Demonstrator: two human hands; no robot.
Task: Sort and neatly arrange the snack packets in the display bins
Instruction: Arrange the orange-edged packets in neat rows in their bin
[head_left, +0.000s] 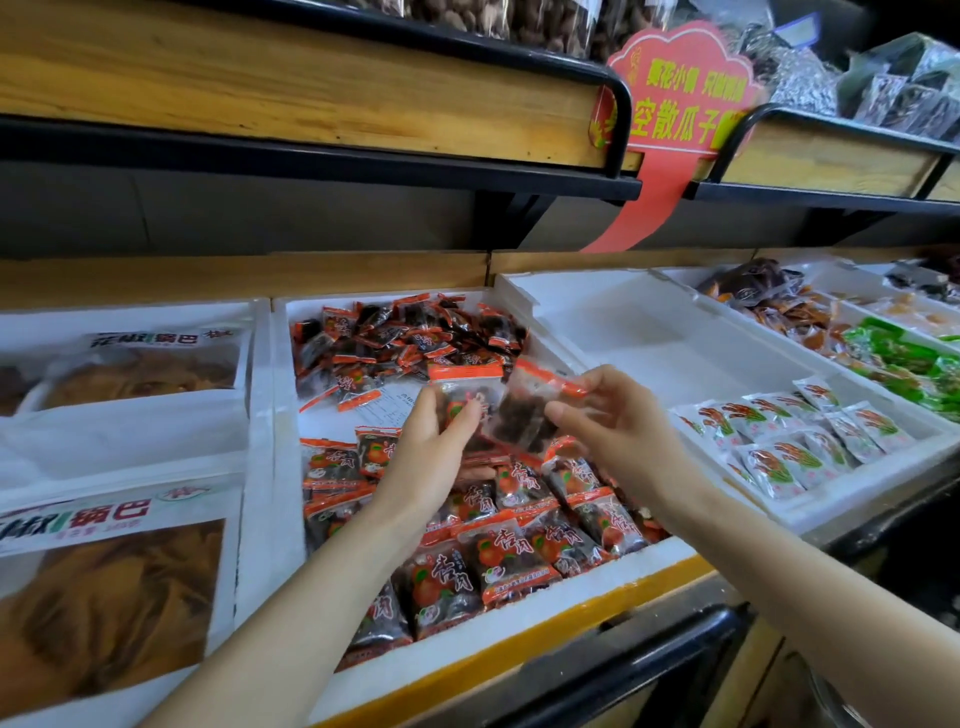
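**Hidden or unclear:**
- The lower part of the left packet (464, 387) is covered by the left hand (434, 447).
- The print on the right packet (524, 415) is blurred.
- The rows (498, 561) are partly covered by both forearms.
- The bags (117, 597) in the left bin (257, 519) are cut off at the frame's left edge.
- Goods on the upper shelf (311, 88) are cut off at the top, and the kind cannot be made out.

**Grips:**
- The left hand's grip is closed round the left packet.
- The right hand (618, 431) pinches the right packet at its right side.
- Both packets are clear, with dark contents and orange seals. They are held side by side above the middle bin (285, 493).

**Middle bin (white foam):**
- Near end: rows of orange-and-dark packets, overlapping.
- Far end: a loose heap (410, 332) of like packets.
- Between them: a printed sheet (382, 408) on the bin floor.

**To the right:**
- First, a white bin (649, 332).
- Next, a bin of white packets (795, 441).
- Beyond these, green packets (904, 358) and brown packets (774, 304).

**Surface and room:**
- The surface (675, 571) is yellow-edged and carries all the bins.
- A red sign (685, 88) with yellow characters stands at the shelf's end.
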